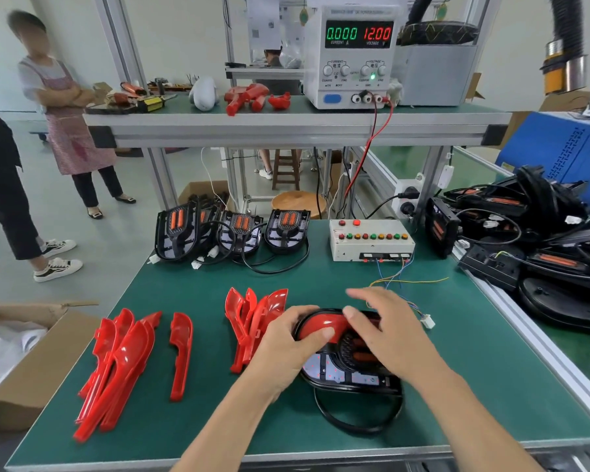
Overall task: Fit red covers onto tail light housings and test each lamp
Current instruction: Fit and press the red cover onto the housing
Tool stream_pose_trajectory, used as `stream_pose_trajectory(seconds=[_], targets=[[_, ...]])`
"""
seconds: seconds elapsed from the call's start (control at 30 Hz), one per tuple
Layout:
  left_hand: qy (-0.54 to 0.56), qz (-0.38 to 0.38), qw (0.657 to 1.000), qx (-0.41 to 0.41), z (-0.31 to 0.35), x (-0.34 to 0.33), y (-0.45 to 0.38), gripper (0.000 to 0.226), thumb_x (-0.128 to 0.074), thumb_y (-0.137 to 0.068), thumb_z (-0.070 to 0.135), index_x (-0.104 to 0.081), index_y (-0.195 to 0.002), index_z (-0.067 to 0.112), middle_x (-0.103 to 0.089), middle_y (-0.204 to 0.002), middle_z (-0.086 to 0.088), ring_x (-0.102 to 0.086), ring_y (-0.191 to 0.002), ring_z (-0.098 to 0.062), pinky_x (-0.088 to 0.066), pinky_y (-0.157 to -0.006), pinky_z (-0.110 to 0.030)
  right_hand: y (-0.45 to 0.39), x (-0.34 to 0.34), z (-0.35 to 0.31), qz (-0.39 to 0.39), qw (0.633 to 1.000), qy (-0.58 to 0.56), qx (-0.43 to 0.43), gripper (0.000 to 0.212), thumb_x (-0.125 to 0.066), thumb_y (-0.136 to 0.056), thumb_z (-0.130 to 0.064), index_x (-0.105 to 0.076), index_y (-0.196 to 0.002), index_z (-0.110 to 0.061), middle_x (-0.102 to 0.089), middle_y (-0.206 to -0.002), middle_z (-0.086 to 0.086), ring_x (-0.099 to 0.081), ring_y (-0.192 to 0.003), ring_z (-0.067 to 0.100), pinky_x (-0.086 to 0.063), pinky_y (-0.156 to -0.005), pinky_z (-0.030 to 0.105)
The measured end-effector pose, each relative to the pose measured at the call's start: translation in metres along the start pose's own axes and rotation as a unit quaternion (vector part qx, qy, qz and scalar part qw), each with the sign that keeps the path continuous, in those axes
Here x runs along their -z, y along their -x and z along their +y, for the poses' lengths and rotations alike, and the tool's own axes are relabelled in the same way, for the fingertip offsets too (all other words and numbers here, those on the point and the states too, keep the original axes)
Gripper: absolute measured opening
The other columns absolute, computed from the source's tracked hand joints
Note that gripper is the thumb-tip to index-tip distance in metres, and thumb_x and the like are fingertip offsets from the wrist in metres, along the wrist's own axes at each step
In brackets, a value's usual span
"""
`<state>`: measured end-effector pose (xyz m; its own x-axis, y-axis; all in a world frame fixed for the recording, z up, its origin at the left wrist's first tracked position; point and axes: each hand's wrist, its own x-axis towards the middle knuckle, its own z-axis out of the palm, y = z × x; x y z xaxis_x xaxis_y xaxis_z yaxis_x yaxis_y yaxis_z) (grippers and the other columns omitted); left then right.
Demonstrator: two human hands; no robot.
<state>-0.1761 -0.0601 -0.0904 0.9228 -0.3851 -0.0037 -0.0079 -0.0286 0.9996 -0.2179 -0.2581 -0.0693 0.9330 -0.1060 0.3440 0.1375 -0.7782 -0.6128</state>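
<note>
Both hands on tail light housing [351, 364], lower centre of frame on green mat [184, 294]. Left hand [286, 338] curled around red cover [321, 323], thumb pressing. Right hand [385, 325] pressing cover's right end, fingers loosely spread.

Your left hand [288, 338] and right hand [385, 327] press a glossy red plastic cover [321, 327] onto the black oval tail light housing [351, 366] on the green bench mat [201, 420]. More red covers [252, 321] lie just left of your left fingers.
</note>
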Motion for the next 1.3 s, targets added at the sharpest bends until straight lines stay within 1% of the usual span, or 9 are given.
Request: stream_pose_trajectory(seconds=[0.1,0.17,0.27,0.43,0.57,0.73,0.83,1.03,1.3], targets=[[0.025,0.005,1.000,0.006,0.005,-0.002,-0.002,0.044,-0.087,-0.080,0.019,-0.065,-0.118,0.015,-0.077,-0.107,0.004,-0.073,-0.103,-0.012,-0.056,-0.087,-0.023,-0.019,0.004,-0.017,-0.172,0.984,0.035,0.016,0.038,-0.051,-0.097,-0.056,-0.066,-0.122,-0.033,-0.069,-0.116,-0.019,-0.060,-0.106,0.003,-0.046,-0.098,0.027],[0.057,0.031,0.998,0.016,0.009,-0.002,-0.003,0.048,-0.089,-0.074,0.033,-0.068,-0.112,0.012,-0.079,-0.101,-0.002,-0.075,-0.098,-0.019,-0.058,-0.083,-0.025,-0.029,0.005,-0.019,-0.203,0.979,0.008,-0.006,0.026,-0.053,-0.100,-0.050,-0.067,-0.114,-0.033,-0.071,-0.107,-0.016,-0.063,-0.099,0.004,-0.049,-0.094,0.032],[0.062,0.071,0.995,0.040,0.013,-0.005,-0.003,0.043,-0.085,-0.078,0.045,-0.075,-0.106,0.015,-0.080,-0.098,-0.003,-0.076,-0.095,-0.021,-0.061,-0.087,-0.035,-0.031,0.001,-0.016,-0.192,0.981,-0.021,-0.030,0.028,-0.051,-0.100,-0.055,-0.068,-0.104,-0.033,-0.071,-0.094,-0.016,-0.062,-0.087,-0.002,-0.049,-0.083,0.028],[0.116,0.071,0.984,0.113,0.016,-0.010,-0.008,0.025,-0.069,-0.097,0.037,-0.074,-0.108,0.015,-0.080,-0.100,-0.004,-0.076,-0.098,-0.023,-0.060,-0.088,-0.037,-0.020,-0.014,-0.010,-0.133,0.980,-0.103,-0.108,0.027,-0.052,-0.100,-0.053,-0.066,-0.099,-0.031,-0.070,-0.090,-0.016,-0.062,-0.083,-0.009,-0.044,-0.075,0.019],[0.210,0.061,0.966,0.140,0.022,-0.012,-0.009,0.023,-0.068,-0.098,0.019,-0.070,-0.110,0.000,-0.078,-0.100,-0.017,-0.076,-0.085,-0.027,-0.061,-0.068,-0.030,-0.016,-0.014,-0.007,-0.132,0.964,-0.158,-0.169,0.029,-0.056,-0.098,-0.054,-0.067,-0.095,-0.028,-0.072,-0.084,-0.019,-0.065,-0.075,-0.008,-0.046,-0.070,0.018],[0.185,0.046,0.972,0.138,0.029,-0.018,-0.016,0.014,-0.067,-0.096,0.012,-0.069,-0.107,0.003,-0.078,-0.092,-0.013,-0.075,-0.080,-0.023,-0.058,-0.065,-0.031,-0.028,-0.003,-0.015,-0.157,0.956,-0.164,-0.185,0.051,-0.054,-0.093,-0.066,-0.069,-0.092,-0.018,-0.068,-0.079,-0.013,-0.063,-0.074,0.005,-0.048,-0.076,0.031],[0.186,0.047,0.972,0.133,0.032,-0.021,-0.019,0.013,-0.065,-0.097,0.011,-0.069,-0.107,0.005,-0.077,-0.093,-0.013,-0.075,-0.082,-0.024,-0.057,-0.066,-0.032,-0.034,-0.002,-0.020,-0.172,0.947,-0.201,-0.182,0.036,-0.059,-0.097,-0.053,-0.072,-0.093,-0.020,-0.073,-0.088,-0.004,-0.067,-0.083,0.013,-0.051,-0.085,0.038],[0.153,0.072,0.979,0.112,0.030,-0.030,-0.022,0.008,-0.067,-0.096,0.012,-0.072,-0.100,0.008,-0.076,-0.092,-0.010,-0.073,-0.086,-0.024,-0.056,-0.078,-0.037,-0.036,0.005,-0.022,-0.202,0.884,-0.326,-0.267,0.019,-0.065,-0.096,-0.035,-0.071,-0.084,-0.022,-0.067,-0.082,0.005,-0.064,-0.075,0.020,-0.049,-0.073,0.034],[0.166,0.063,0.977,0.116,0.030,-0.030,-0.025,0.006,-0.065,-0.097,0.009,-0.070,-0.099,0.005,-0.074,-0.089,-0.013,-0.071,-0.082,-0.026,-0.056,-0.072,-0.037,-0.032,0.000,-0.017,-0.167,0.926,-0.265,-0.208,0.027,-0.060,-0.099,-0.043,-0.072,-0.097,-0.019,-0.070,-0.084,-0.004,-0.065,-0.078,0.012,-0.051,-0.081,0.035]])
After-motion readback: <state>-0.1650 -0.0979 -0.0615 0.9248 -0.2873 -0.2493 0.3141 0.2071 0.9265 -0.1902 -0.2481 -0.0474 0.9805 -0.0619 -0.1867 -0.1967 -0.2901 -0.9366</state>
